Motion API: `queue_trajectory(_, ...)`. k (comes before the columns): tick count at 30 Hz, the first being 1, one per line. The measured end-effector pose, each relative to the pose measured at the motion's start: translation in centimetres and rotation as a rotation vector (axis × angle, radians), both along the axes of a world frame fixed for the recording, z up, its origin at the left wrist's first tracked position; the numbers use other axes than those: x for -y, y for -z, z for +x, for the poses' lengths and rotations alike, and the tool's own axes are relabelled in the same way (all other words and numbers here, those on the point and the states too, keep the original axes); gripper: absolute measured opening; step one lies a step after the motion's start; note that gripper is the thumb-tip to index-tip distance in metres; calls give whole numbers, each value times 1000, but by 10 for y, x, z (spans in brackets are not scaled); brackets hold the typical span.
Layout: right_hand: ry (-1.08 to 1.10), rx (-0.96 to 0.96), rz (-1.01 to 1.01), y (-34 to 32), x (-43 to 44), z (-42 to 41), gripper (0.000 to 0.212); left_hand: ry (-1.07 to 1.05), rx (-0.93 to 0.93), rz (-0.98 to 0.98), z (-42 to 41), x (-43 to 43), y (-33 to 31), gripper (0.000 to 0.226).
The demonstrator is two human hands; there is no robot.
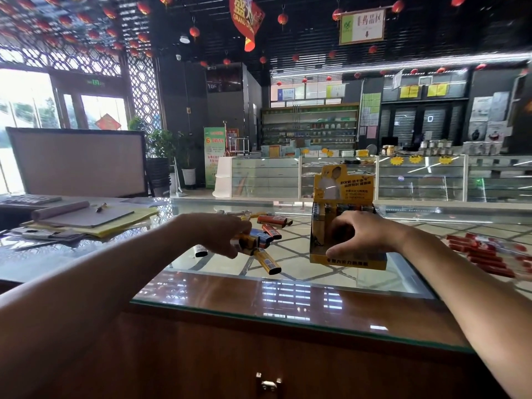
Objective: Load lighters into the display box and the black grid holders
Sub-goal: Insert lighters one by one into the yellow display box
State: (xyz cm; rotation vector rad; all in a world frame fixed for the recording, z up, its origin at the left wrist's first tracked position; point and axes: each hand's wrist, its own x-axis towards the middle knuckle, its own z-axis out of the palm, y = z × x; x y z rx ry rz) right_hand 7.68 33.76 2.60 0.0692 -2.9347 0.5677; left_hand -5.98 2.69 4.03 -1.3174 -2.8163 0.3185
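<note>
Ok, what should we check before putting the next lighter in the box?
1. Left hand holds lighters: ok.
2. Right hand grips the box to steady it: ok.
3. Box stands upright on the counter: ok.
4. Free slot in the box: cannot tell, the right hand hides the front rows.
5. Loose lighters lie close to the left hand for later: ok.

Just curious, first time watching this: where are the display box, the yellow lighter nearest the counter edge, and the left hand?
display box (357, 262), head view, lower front panel.
yellow lighter (267, 262), head view, middle of its body.
left hand (220, 234), head view, middle of the hand.
</note>
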Motion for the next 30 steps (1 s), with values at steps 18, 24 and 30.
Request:
queue_trajectory(18,-5,9,5,0,-1,1,55,8,167,301,-2,-27,-27,18)
queue_trajectory(24,-56,-115,-21,-5,0,4,39,81,801,850,9,-50,-38,16)
queue_trajectory(30,-41,-530,-103,-10,4,6,29,101,1161,1221,28,-92,-34,21)
